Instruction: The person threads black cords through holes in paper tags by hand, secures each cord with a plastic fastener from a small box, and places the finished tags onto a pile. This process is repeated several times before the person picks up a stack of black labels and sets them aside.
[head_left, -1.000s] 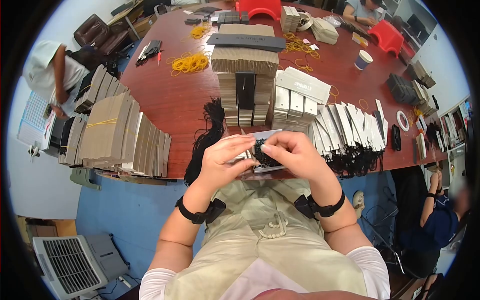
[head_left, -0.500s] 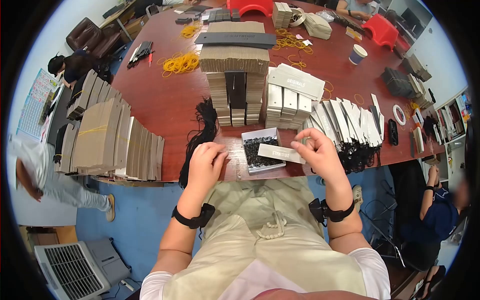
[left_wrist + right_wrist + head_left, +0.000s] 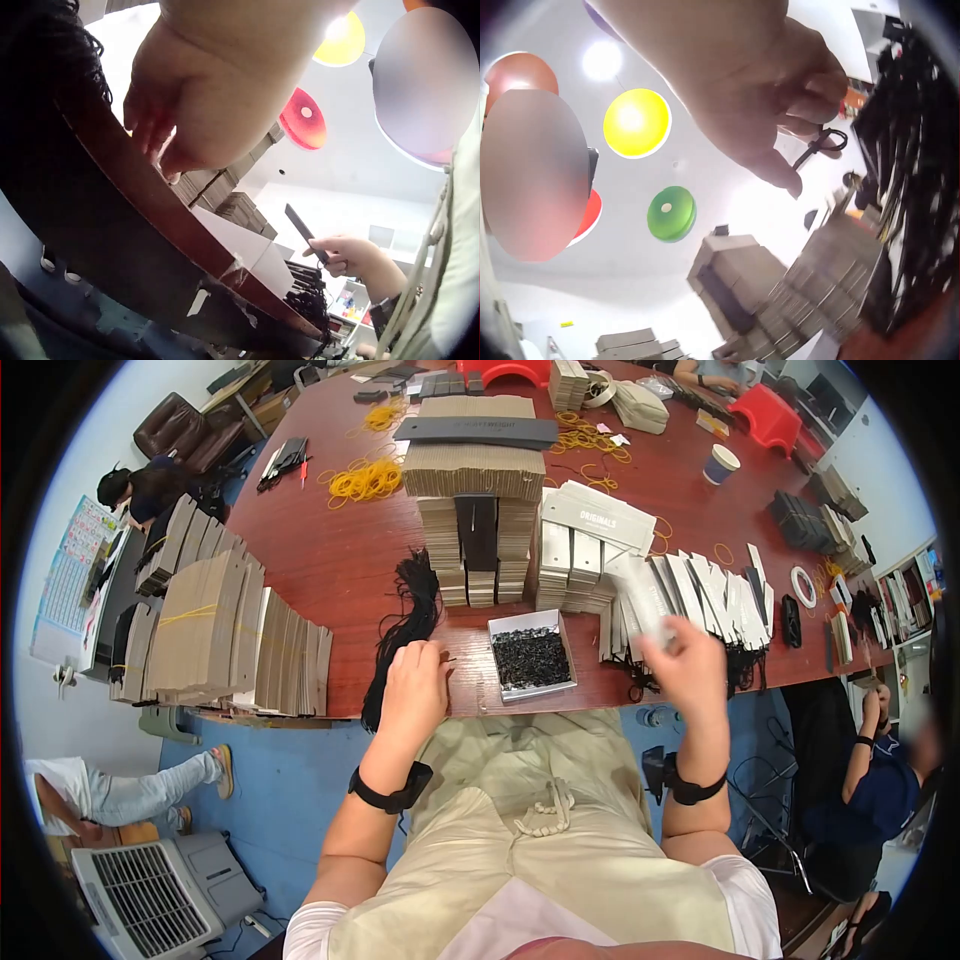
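My right hand (image 3: 688, 670) pinches a white hang tag (image 3: 640, 600), blurred in the head view, beside the fanned tags at the right. The tag's edge shows dark in the left wrist view, and a black cord loop (image 3: 832, 140) sticks out between the fingers in the right wrist view. Close to the table's front edge, my left hand (image 3: 413, 685) is beside a bundle of black cords (image 3: 408, 605). A short dark strand (image 3: 451, 659) pokes from its curled fingertips. Between the hands stands a shallow white box (image 3: 534, 694) holding many small black pieces.
Tall stacks of cardboard tags (image 3: 473, 475) stand behind the box, with white tags (image 3: 590, 520) to their right. Fanned tags with black cords (image 3: 715, 595) lie at the right edge. More cardboard bundles (image 3: 205, 630) stand at left. Yellow rubber bands (image 3: 365, 480) lie farther back.
Both hands worked together over the box, then parted. My right hand has carried the tag from above the box to the right. A dark strand now shows at my left fingertips.
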`<state>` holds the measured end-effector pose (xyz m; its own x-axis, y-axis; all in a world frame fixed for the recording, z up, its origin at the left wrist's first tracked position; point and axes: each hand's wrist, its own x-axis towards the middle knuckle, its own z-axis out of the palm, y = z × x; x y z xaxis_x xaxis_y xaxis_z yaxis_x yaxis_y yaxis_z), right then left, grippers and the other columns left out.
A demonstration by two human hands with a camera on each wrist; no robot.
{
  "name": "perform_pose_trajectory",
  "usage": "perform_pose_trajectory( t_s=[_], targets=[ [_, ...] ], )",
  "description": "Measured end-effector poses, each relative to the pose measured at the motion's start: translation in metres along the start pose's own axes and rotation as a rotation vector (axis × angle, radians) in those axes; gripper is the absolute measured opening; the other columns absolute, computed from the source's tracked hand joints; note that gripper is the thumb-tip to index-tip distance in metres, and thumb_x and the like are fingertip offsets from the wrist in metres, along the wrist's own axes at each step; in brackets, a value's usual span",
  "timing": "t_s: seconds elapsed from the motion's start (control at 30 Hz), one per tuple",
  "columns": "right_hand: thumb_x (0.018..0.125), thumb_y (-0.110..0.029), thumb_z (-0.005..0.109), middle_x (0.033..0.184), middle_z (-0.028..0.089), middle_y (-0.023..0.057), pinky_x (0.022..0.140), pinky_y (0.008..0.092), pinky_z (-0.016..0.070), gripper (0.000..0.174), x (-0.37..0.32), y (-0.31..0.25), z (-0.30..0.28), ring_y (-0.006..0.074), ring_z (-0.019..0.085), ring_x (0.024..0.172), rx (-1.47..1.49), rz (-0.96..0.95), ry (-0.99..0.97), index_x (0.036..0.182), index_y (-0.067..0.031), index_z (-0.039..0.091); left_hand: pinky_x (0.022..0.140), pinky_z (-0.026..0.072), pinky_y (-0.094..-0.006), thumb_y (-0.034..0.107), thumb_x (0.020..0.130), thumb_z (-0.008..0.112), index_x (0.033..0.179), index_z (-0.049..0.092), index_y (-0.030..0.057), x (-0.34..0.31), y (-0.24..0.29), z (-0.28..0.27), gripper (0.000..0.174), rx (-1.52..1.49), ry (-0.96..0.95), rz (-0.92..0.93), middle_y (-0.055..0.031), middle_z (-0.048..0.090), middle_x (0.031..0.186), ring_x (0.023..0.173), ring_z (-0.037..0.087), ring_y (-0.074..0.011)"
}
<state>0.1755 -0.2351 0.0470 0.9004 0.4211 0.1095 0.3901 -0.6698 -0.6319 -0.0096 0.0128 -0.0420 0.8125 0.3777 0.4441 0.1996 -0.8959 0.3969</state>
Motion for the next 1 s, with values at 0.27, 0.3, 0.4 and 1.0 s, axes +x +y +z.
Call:
perform_pose_trajectory(
  t_s=[0.27,0.3,0.4,1.0],
  targets=[
    [0.077,-0.032,0.067,0.079,0.061,0.0145,0.069,0.0369,0.0482,0.034,0.019,0.027,-0.017,0.0308,0.060,0.076,-0.474,-0.031,0.442,0.096,-0.0047,0.066,0.072,0.0402,-0.0409,0.006,0.077,0.059,0.082,0.052,-0.0001,-0.006,-0.007,0.000,0.010,0.123,-0.046,-0.019,-0.0136,0.051,0.084,0.081,0.049,-0.0326],
    [0.078,-0.031,0.066,0.083,0.061,0.0147,0.070,0.0362,0.0480,0.031,0.015,0.014,-0.019,0.0298,0.060,0.078,-0.435,-0.067,0.491,0.096,-0.0053,0.066,0.072,0.0399,-0.0409,0.005,0.077,0.059,0.082,0.052,-0.0002,-0.004,-0.003,0.001,0.010,0.114,-0.011,0.005,-0.0137,0.051,0.084,0.081,0.049,-0.0329],
    [0.078,-0.024,0.066,0.084,0.062,0.0134,0.070,0.0344,0.0476,0.024,0.012,-0.008,-0.009,0.0281,0.060,0.080,-0.157,-0.221,0.454,0.095,-0.0063,0.066,0.073,0.0399,-0.0403,0.001,0.077,0.057,0.080,0.050,-0.0004,0.005,0.008,0.000,0.008,-0.178,0.075,0.038,-0.0142,0.052,0.082,0.082,0.049,-0.0335],
    [0.090,-0.015,0.053,0.088,0.060,0.0060,0.064,0.0272,0.0465,0.014,0.041,0.007,0.075,0.0136,0.054,0.071,1.921,0.288,-0.404,0.096,-0.0024,0.057,0.049,0.0330,-0.0210,0.011,0.088,0.056,0.082,0.053,0.0022,0.009,-0.011,-0.034,0.011,-1.555,-0.030,-0.129,-0.0032,0.050,0.071,0.055,0.042,-0.0081]
  ],
)
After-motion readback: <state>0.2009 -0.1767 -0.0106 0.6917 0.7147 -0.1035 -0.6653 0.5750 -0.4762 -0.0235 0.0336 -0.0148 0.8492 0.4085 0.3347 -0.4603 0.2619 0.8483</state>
